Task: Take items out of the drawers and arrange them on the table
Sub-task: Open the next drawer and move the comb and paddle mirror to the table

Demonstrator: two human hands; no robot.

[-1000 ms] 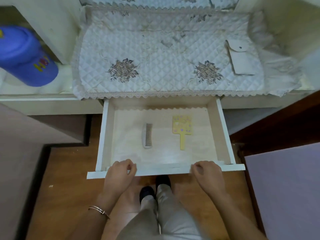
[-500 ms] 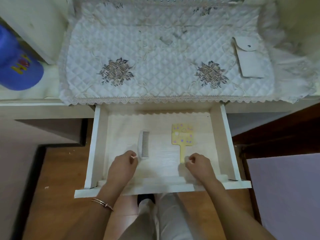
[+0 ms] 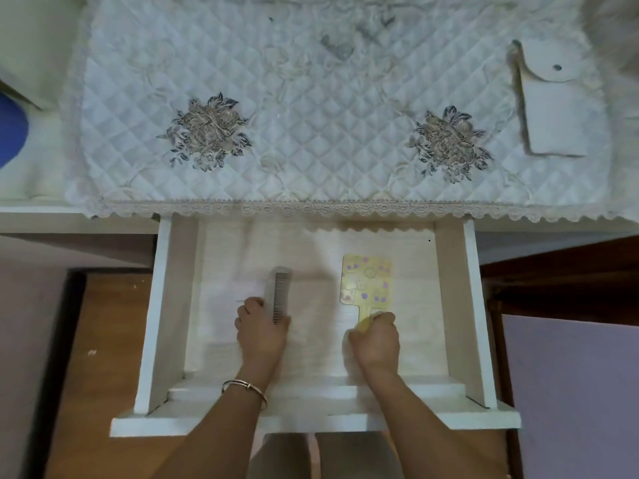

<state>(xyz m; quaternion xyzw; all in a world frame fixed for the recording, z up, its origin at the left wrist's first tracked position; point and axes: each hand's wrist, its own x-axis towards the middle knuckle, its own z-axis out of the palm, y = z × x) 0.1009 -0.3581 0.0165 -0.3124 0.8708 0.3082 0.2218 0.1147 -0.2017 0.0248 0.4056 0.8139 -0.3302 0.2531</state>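
Overhead view of an open white drawer (image 3: pixel 155 305) pulled out from beneath a desk (image 3: pixel 41 216) draped with a quilted white cloth (image 3: pixel 328 115). At the far left of the drawer, on the desk's edge, part of a blue object (image 3: pixel 10 133) is visible. Inside the drawer, left of centre, the left hand (image 3: pixel 262 335), with a bangle (image 3: pixel 243 387) on its wrist, is closed around the near end of a grey comb (image 3: pixel 278 293); the comb's far end points toward the desk. Right of the comb, and apart from it, lies a yellow hand mirror (image 3: pixel 366 280) with purple and pale markings, handle toward the drawer front. The right hand (image 3: pixel 375 340) is clenched around that handle. On the cloth, beyond the drawer's right rear corner, rests a white snap-flap pouch (image 3: pixel 553 105). Wooden floor (image 3: pixel 103 340) shows left of the drawer.
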